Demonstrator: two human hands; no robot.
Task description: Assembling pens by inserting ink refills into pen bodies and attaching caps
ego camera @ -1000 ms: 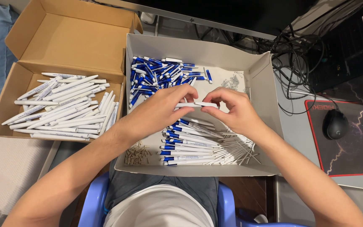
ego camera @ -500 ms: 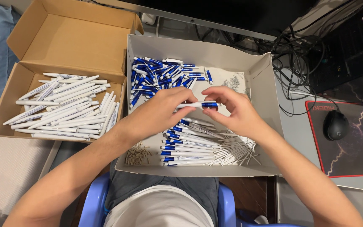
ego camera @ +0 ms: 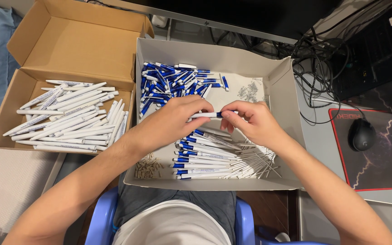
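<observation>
Pen assembly mid-batch: one white-and-blue pen (ego camera: 212,115) pinched between both hands over the grey box (ego camera: 283,80).

Left hand (ego camera: 173,121) grips the white barrel end, right hand (ego camera: 250,121) pinches the blue end, both closed on it. Left of the grey box, the brown box (ego camera: 12,113) holds a good pile of finished white pens (ego camera: 69,118). Inside the grey box there's plenty left by the look of it: blue parts (ego camera: 173,81) at the far wall, part-built pens (ego camera: 205,159) and thin refills (ego camera: 262,161) at the near wall. Hands sit inside the walls, with open room above; the cables (ego camera: 318,59) and mouse (ego camera: 362,134) right of it stay clear.
</observation>
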